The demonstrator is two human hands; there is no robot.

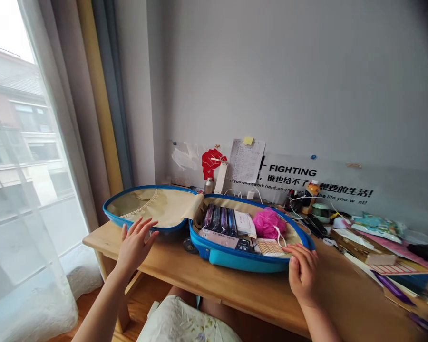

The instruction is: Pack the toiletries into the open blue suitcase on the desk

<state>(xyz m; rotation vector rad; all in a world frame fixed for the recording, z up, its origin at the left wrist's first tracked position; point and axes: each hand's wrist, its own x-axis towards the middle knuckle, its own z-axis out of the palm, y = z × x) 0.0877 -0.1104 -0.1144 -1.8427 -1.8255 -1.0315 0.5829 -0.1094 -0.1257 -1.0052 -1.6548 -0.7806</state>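
Observation:
A blue suitcase lies opened flat on the table, its beige-lined lid [171, 209] to the left and its packed half [249, 261] to the right. Over the near edge of the lid, my left hand [137, 242] has its fingers spread and holds nothing. My right hand [303, 273] is at the near right rim of the packed half, fingers loosely bent; whether they touch the rim is unclear. Inside are a pink bath puff [269, 223] with a white cord, several dark narrow packages [220, 220], a white packet [245, 223], a pale box [223, 239] and a pack of thin sticks [269, 247].
Clutter covers the wooden table [345, 294] at the right: an orange-labelled bottle [310, 197], a green-white jar [321, 212], cables, a plastic packet [378, 225] and a purple item [393, 287]. Behind stands a wall with a pinned paper [246, 161]. Curtains [92, 104] hang left.

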